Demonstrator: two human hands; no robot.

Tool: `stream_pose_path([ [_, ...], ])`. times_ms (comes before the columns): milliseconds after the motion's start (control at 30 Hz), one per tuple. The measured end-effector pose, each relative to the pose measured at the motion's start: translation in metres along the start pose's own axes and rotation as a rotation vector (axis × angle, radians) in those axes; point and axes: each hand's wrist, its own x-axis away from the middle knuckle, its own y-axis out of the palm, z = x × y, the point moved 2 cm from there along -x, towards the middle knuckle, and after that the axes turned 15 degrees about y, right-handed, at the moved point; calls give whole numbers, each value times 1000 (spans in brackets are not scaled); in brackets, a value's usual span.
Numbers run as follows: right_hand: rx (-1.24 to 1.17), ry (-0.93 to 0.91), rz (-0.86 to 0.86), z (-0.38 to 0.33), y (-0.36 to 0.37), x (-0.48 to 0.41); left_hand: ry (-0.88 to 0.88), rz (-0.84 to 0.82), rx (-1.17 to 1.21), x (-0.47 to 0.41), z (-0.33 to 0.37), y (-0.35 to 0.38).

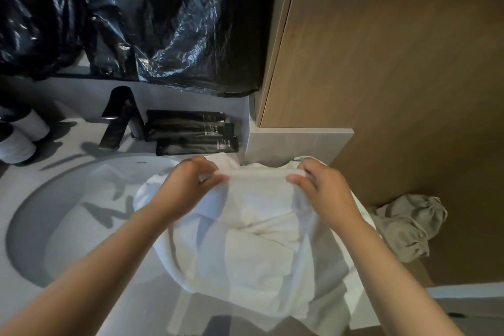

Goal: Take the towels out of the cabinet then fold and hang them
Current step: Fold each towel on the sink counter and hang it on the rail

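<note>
A white towel [253, 240] is held up by its upper edge between the two hands. The edge is pinched by the left hand [188, 185] at its left end, with the thumb in front of the cloth and the fingers curled behind it. The right end is gripped in the same way by the right hand [326, 189], whose fingers are folded over the hem. The stretch of edge between the hands is pulled nearly straight and level.

Below the hands the towel hangs in loose folds and is spread over the right part of the sink [60, 226] and the counter [68, 144] edge. Further white cloth is seen bunched under and behind it, but whether this is a second towel or the same one doubled over cannot be told.

Both forearms are extended from the lower corners, with the towel lying between them.

A black faucet [120, 117] is set behind the sink, and three black tubes [191, 131] are laid flat just beside it. Two white rolls [19, 142] are placed at the far left. A black plastic bag [152, 22] is draped above the counter. A wood panel [395, 63] is seen to the right, with a grey cloth [406, 229] crumpled on the floor near it.
</note>
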Motion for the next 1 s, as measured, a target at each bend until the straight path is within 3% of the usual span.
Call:
stream_pose_path([
  [133,-139,-21,36,-16,-25,-1,62,123,34,-16,27,-28],
  [333,-303,-135,236,-53,-73,-1,167,213,-6,-35,63,-65],
  [667,-434,-351,376,-125,-149,0,261,349,47,-48,114,-107],
  [800,-372,-405,439,-125,-160,4,293,433,36,-44,123,-111],
  [900,-146,-443,539,-100,-148,9,312,521,-33,-33,114,-92],
  [1000,149,-400,571,-53,-115,20,216,375,-15,-16,89,-46],
])
